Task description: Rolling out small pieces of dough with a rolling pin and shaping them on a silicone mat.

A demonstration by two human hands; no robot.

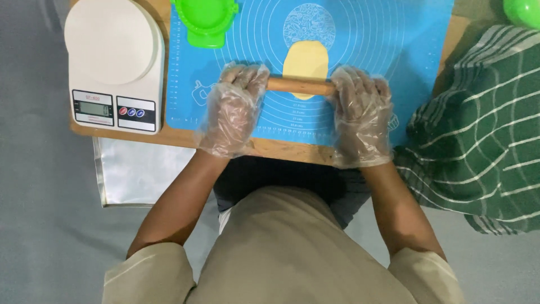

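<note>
Plastic-gloved, the left hand (233, 107) and right hand (360, 112) each press an end of a wooden rolling pin (298, 85), palms down, fingers curled over it. Under the pin lies a pale oval of dough (305, 59) on a blue mat (394, 50). A white scale (112, 62) sits at ten o'clock, a green press (205, 19) at eleven.

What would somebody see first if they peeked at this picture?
Probably the bright blue mat on the wooden board, with a pale yellow oval of dough in its middle. Two hands in clear plastic gloves, the left hand and right hand, press a wooden rolling pin across the dough's near end. A white kitchen scale sits left of the mat.
</note>
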